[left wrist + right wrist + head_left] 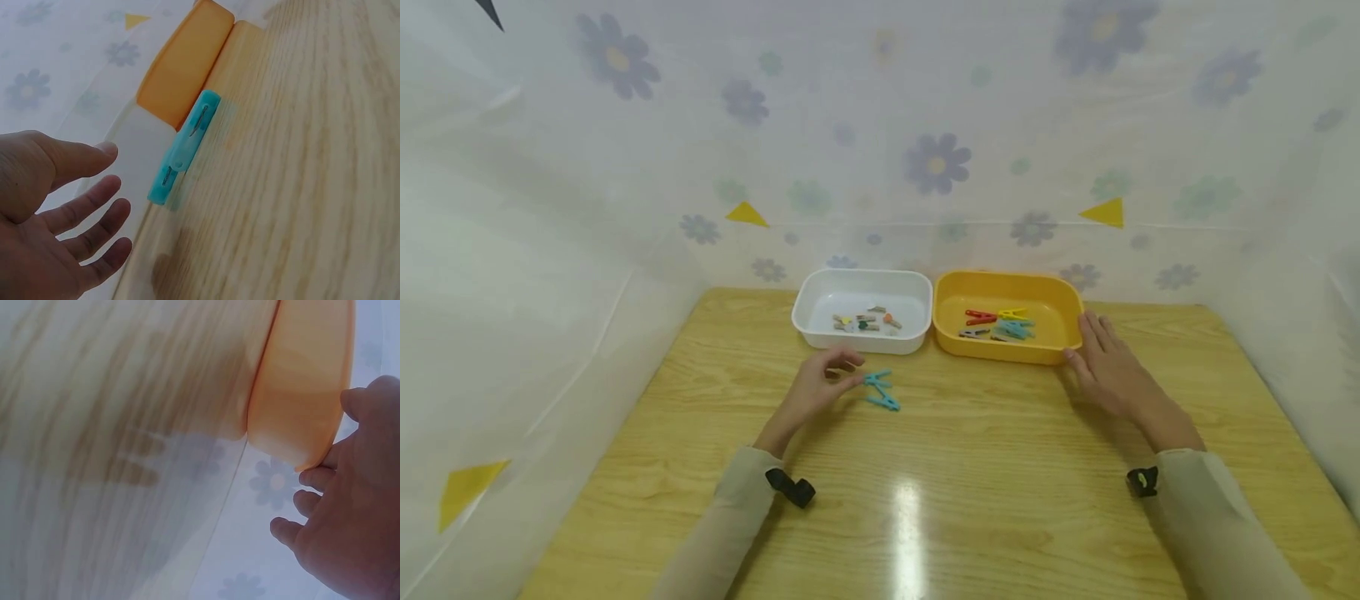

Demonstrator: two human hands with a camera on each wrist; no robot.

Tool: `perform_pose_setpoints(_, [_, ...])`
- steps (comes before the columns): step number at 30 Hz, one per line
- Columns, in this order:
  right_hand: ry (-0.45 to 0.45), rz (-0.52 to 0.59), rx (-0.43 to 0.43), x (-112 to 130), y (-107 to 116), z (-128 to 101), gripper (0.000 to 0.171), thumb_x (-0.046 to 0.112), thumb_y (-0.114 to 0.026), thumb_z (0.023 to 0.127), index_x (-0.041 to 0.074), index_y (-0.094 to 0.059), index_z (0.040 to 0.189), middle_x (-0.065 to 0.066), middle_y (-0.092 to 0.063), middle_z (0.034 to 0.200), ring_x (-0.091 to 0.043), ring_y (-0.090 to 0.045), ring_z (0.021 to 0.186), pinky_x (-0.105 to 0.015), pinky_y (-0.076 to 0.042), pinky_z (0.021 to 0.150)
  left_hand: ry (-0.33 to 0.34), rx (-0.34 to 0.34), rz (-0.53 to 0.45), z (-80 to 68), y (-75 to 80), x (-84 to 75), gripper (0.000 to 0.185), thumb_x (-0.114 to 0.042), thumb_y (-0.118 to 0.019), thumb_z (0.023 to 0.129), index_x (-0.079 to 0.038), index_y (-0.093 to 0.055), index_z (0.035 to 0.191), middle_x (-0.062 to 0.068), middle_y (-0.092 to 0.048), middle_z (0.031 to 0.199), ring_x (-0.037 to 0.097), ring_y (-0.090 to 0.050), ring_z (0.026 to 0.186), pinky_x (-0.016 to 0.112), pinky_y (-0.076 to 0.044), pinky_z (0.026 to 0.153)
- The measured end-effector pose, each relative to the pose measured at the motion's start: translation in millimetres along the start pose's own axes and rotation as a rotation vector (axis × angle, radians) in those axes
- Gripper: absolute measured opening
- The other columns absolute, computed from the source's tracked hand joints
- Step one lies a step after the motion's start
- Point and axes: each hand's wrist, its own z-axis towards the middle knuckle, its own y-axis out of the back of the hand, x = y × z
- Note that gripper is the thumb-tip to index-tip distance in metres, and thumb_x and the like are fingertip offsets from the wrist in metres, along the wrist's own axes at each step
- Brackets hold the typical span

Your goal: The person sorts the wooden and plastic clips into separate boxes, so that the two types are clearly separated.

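Two teal clothespins (882, 390) lie on the wooden table (970, 500) in front of the white tray (820, 293). My left hand (842, 372) hovers just left of them with fingers loosely bent and holds nothing. In the left wrist view one teal clothespin (184, 147) lies flat beyond my spread left hand (109, 187), apart from it. My right hand (1093, 350) rests flat on the table against the right end of the yellow tray (1060, 296). The right wrist view shows the right hand (325, 487) with its thumb at the yellow tray's (306, 381) corner.
The white tray holds several small pegs (865, 322). The yellow tray holds red, yellow and teal clothespins (1000, 323). Flower-printed plastic sheeting (936, 162) walls the table at the back and both sides. Yellow triangle marks (1105, 212) are stuck on it.
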Motion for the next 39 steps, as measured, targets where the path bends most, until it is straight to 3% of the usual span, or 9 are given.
perform_pose_setpoints(9, [0.018,0.011,-0.021,-3,1,0,0.073,0.039,-0.028,0.114,-0.007,0.004,0.160,-0.027,0.011,0.167,-0.047,0.009,0.153,-0.064,-0.003,0.121,0.007,0.042,0.054,-2.2,-4.3,4.4,0.028,-0.001,-0.078,0.088,0.002,-0.069,0.114,0.017,-0.072,0.112,0.035,-0.068,0.103,0.042,-0.058,0.086])
perform_pose_setpoints(20, [0.039,0.016,-0.042,-1,0,1,0.072,0.037,-0.028,0.114,-0.011,0.003,0.159,-0.031,0.009,0.166,-0.048,0.010,0.153,-0.063,-0.001,0.122,-0.031,0.125,0.041,-6.8,-12.8,3.7,0.026,0.001,-0.079,0.088,0.001,-0.072,0.113,0.013,-0.073,0.113,0.029,-0.068,0.106,0.046,-0.054,0.096])
perform_pose_setpoints(30, [0.034,0.010,-0.045,1,1,1,0.073,0.037,-0.029,0.114,-0.011,0.002,0.159,-0.032,0.007,0.166,-0.049,0.008,0.152,-0.065,-0.003,0.121,-0.038,0.141,0.132,-5.8,-19.3,8.3,0.036,0.001,-0.083,0.084,0.000,-0.073,0.118,0.011,-0.071,0.117,0.027,-0.067,0.112,0.043,-0.053,0.100])
perform_pose_setpoints(39, [0.031,0.011,-0.040,2,0,0,0.073,0.037,-0.027,0.114,-0.011,0.003,0.158,-0.031,0.009,0.166,-0.048,0.010,0.152,-0.065,-0.003,0.121,-0.008,0.141,0.170,-6.0,-20.0,8.2,0.030,-0.003,-0.085,0.083,-0.006,-0.076,0.112,0.005,-0.070,0.113,0.023,-0.066,0.109,0.040,-0.052,0.100])
